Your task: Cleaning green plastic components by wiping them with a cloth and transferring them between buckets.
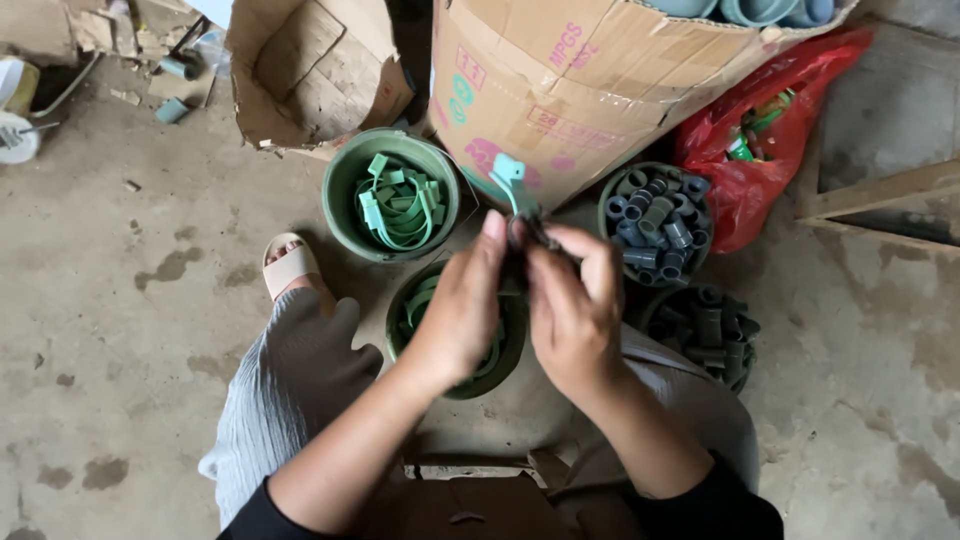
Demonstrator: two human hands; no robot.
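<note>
Now my left hand (465, 300) and right hand (572, 310) pinch a teal plastic clip (510, 180) with closed fingers; green bowls (345, 185) crowd the concrete floor (120, 330) beneath.

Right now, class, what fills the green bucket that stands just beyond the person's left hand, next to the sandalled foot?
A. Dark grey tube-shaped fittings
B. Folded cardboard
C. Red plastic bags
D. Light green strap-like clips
D: the green bucket beyond the left hand holds a tangle of light green strap-like clips; the dark grey tube fittings lie in a separate bucket near the right hand.
</note>
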